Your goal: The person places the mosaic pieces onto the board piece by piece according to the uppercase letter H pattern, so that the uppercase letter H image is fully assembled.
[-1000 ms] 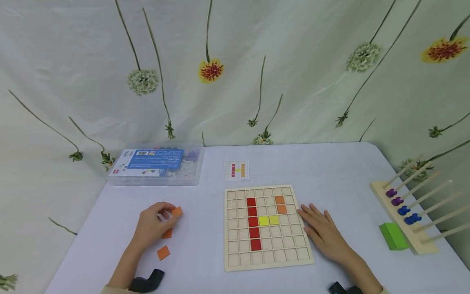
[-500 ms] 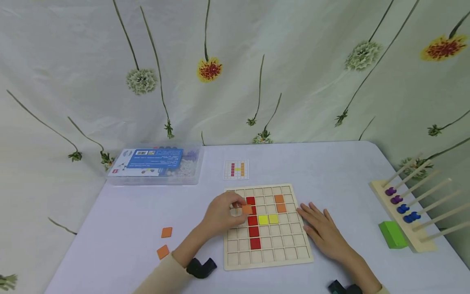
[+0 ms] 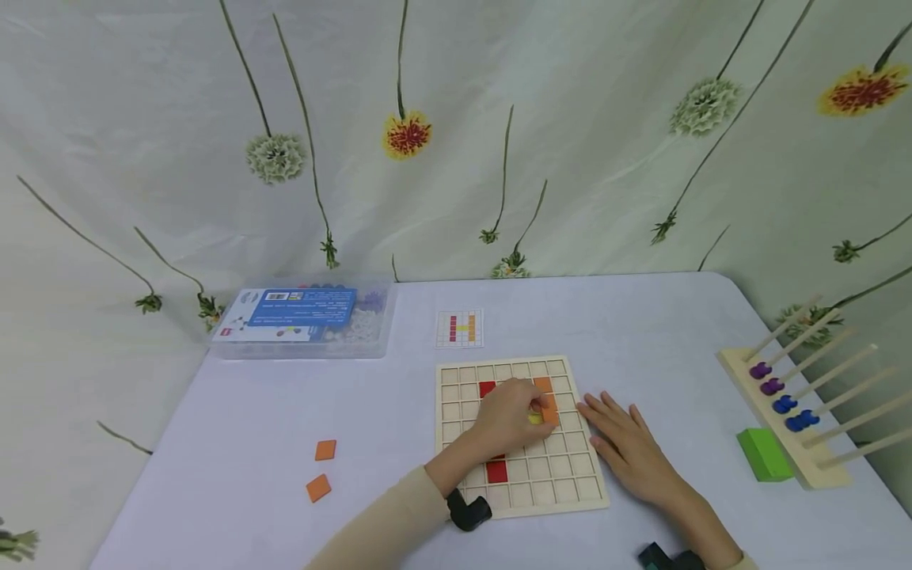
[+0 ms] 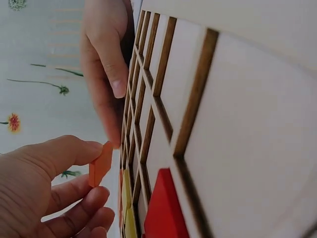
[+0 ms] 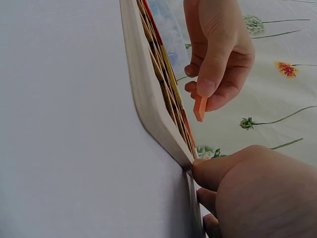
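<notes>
My left hand pinches an orange square tile between thumb and fingers, just above the wooden grid board. In the head view the tile is over the right part of the board, just below an orange tile in the grid. Red tiles form a column, partly covered by my left hand and forearm; a yellow tile shows beneath the fingers. My right hand lies with fingers extended at the board's right edge, its thumb touching the rim in the right wrist view.
Two loose orange tiles lie on the table left of the board. Behind it is a small pattern card. A clear plastic case stands back left. At right are a pegged wooden stand with beads and a green block.
My left hand has carried an orange tile from the table at left across to the right part of the board. My right hand has stayed in place.
</notes>
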`<state>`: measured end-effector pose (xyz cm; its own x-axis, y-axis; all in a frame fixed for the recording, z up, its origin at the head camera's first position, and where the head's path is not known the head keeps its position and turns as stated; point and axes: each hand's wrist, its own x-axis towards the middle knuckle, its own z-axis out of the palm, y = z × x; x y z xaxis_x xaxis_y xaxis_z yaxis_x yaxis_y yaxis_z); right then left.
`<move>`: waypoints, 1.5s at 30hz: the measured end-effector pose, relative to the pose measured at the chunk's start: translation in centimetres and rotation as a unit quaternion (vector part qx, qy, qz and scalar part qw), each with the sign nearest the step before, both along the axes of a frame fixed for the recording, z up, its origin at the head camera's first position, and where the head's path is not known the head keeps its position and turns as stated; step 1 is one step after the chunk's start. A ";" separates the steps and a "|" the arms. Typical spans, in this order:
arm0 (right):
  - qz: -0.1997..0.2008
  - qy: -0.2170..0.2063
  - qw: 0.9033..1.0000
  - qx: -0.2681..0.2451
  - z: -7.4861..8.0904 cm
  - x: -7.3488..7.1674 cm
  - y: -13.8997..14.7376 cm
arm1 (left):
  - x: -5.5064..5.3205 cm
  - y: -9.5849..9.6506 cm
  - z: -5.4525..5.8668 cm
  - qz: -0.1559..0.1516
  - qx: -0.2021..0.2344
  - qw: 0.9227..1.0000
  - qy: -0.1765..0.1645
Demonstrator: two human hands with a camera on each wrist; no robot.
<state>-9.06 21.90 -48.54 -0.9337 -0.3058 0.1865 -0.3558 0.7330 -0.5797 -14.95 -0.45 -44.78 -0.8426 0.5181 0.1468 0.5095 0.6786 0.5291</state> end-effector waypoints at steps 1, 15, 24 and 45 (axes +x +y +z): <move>0.000 0.001 1.000 0.000 0.0 0.0 0.0 | 0.0 0.2 -0.2 0.001 -0.007 1.000 0.000; 0.006 0.028 1.000 -0.006 0.2 0.2 -0.2 | -0.1 0.8 -0.6 -0.008 -0.057 0.998 0.025; 0.000 0.009 1.000 -0.005 0.2 0.1 -0.3 | 1.2 -2.1 2.2 -0.009 -0.054 0.997 0.048; -0.004 0.006 1.000 -0.007 0.1 0.1 -0.1 | 6.1 -27.6 1.9 0.220 0.077 0.972 -0.018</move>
<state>-8.95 21.80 -48.44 -0.9334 -0.2963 0.2023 -0.3578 0.7281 -0.5847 -8.85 -28.03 -42.85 -0.9837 0.0817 0.1603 0.1678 0.7384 0.6532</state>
